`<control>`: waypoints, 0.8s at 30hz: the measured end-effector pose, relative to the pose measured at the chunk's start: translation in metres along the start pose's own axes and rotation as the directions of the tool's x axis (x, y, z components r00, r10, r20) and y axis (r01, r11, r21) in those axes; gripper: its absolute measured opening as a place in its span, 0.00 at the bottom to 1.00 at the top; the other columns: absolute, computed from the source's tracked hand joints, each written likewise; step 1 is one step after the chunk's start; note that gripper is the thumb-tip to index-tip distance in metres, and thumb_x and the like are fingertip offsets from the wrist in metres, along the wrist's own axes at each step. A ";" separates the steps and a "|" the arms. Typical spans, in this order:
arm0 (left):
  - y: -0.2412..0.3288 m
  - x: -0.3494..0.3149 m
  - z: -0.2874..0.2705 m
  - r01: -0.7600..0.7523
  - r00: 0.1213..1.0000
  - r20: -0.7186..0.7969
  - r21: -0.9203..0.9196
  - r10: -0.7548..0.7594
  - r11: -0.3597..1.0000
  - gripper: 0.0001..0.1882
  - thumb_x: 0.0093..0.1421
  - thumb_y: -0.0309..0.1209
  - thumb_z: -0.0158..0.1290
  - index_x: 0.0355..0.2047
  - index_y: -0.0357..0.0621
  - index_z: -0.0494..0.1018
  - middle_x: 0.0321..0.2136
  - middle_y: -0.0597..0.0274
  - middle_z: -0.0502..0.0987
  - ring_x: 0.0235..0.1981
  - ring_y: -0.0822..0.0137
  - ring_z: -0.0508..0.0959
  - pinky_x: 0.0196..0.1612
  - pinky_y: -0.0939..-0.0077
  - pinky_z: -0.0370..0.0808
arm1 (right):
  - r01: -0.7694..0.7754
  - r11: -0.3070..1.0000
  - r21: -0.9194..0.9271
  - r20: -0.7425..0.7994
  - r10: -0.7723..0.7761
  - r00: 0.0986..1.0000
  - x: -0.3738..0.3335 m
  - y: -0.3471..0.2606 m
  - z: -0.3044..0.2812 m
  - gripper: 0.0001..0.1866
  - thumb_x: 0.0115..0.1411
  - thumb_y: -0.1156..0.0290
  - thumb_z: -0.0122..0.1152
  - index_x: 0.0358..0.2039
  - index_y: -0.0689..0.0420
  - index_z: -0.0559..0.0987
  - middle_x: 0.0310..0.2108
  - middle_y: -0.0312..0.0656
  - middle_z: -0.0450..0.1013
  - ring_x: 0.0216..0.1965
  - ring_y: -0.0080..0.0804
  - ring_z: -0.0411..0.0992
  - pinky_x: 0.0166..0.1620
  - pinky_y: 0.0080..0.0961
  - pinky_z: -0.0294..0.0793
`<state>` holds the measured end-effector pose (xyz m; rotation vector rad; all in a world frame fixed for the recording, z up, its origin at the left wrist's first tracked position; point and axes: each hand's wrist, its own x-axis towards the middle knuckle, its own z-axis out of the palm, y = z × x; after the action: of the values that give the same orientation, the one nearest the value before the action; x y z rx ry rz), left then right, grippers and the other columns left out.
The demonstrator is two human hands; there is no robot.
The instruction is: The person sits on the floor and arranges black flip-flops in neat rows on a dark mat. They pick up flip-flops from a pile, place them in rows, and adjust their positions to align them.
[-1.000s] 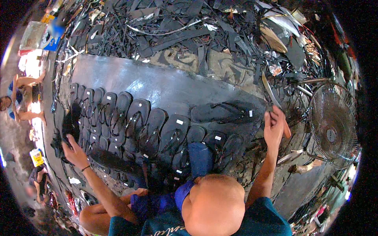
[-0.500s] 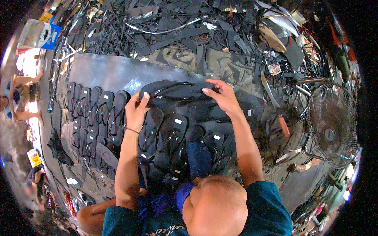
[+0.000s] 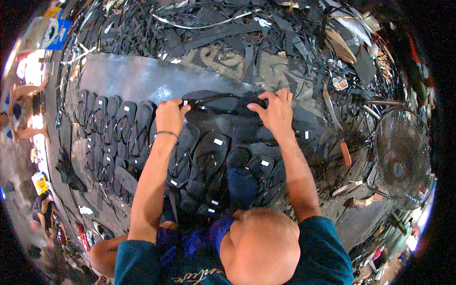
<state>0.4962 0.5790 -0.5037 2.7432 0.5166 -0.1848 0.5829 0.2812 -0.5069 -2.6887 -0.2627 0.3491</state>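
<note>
A black flip-flop (image 3: 216, 100) lies crosswise between my hands, its glossy strap facing up. My left hand (image 3: 170, 117) has its fingers curled at the left end of it, thumb near a small white label. At the right end, my right hand (image 3: 278, 113) pinches the sole between thumb and bent fingers. Just below is another large black flip-flop (image 3: 209, 149) with a white label. To the left, several black flip-flops (image 3: 126, 118) lie side by side in rows. Parts of the nearer ones are hidden by my arms.
A dark grey sheet (image 3: 118, 71) lies beyond the flip-flops. Black scraps (image 3: 199, 45) are heaped at the back. On the right are a wooden-handled knife (image 3: 344, 149) and a caged fan (image 3: 401, 159). Another person's limbs (image 3: 31, 133) show at far left.
My left fingers, stretched along the flip-flop before, are now curled at its end. My right fingers have bent inward too. The whole view has shifted slightly.
</note>
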 end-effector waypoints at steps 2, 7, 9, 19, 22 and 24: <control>0.000 0.012 -0.009 0.017 0.998 0.060 0.066 -0.021 0.998 0.17 0.52 0.44 0.67 0.33 0.42 0.82 0.32 0.50 0.84 0.34 0.48 0.83 0.38 0.58 0.79 | 0.093 0.995 -0.048 -0.090 -0.097 0.991 0.012 -0.020 -0.011 0.32 0.50 0.48 0.74 0.50 0.53 0.78 0.56 0.52 0.67 0.58 0.54 0.62 0.59 0.44 0.64; -0.025 0.009 -0.009 -0.171 0.978 0.094 -0.140 0.185 0.975 0.17 0.57 0.43 0.63 0.36 0.40 0.82 0.40 0.52 0.83 0.38 0.50 0.84 0.43 0.61 0.80 | 0.482 0.847 -0.225 -0.374 -0.532 0.760 0.027 -0.055 0.048 0.43 0.57 0.40 0.62 0.67 0.51 0.63 0.67 0.54 0.56 0.69 0.53 0.52 0.68 0.56 0.50; -0.069 0.007 -0.042 -0.254 0.964 0.028 -0.210 0.266 0.944 0.19 0.60 0.42 0.61 0.42 0.39 0.80 0.43 0.51 0.83 0.41 0.51 0.83 0.47 0.64 0.79 | 0.457 0.877 -0.148 -0.248 -0.481 0.841 0.031 -0.072 0.054 0.43 0.58 0.40 0.58 0.68 0.51 0.62 0.71 0.52 0.51 0.72 0.53 0.48 0.70 0.59 0.45; -0.234 -0.226 -0.176 0.167 0.906 0.363 0.165 -0.217 0.972 0.47 0.57 0.57 0.60 0.65 0.35 0.60 0.61 0.35 0.66 0.63 0.39 0.65 0.64 0.52 0.65 | 0.544 0.768 0.338 -0.291 -0.464 0.837 -0.075 -0.134 0.064 0.22 0.64 0.61 0.58 0.54 0.61 0.72 0.54 0.51 0.70 0.56 0.51 0.66 0.61 0.48 0.60; -0.237 -0.289 -0.092 0.423 0.905 -0.046 0.003 -0.422 0.906 0.61 0.50 0.63 0.64 0.66 0.26 0.52 0.64 0.30 0.59 0.68 0.41 0.59 0.68 0.54 0.59 | 0.616 0.658 0.434 -0.035 -0.670 0.741 -0.125 -0.193 0.073 0.20 0.60 0.63 0.62 0.51 0.56 0.74 0.51 0.47 0.70 0.54 0.48 0.68 0.58 0.47 0.64; -0.241 -0.293 -0.033 0.498 0.854 -0.218 0.083 -0.472 0.863 0.58 0.51 0.55 0.67 0.66 0.24 0.52 0.64 0.32 0.60 0.67 0.42 0.60 0.69 0.54 0.57 | 0.748 0.515 0.418 -0.028 -0.816 0.578 -0.149 -0.201 0.083 0.22 0.60 0.65 0.66 0.52 0.56 0.74 0.53 0.47 0.69 0.54 0.48 0.67 0.56 0.44 0.65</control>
<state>0.1373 0.7050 -0.4920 2.7168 1.2997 -0.0783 0.3920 0.4574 -0.4647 -1.8624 -1.2817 0.2932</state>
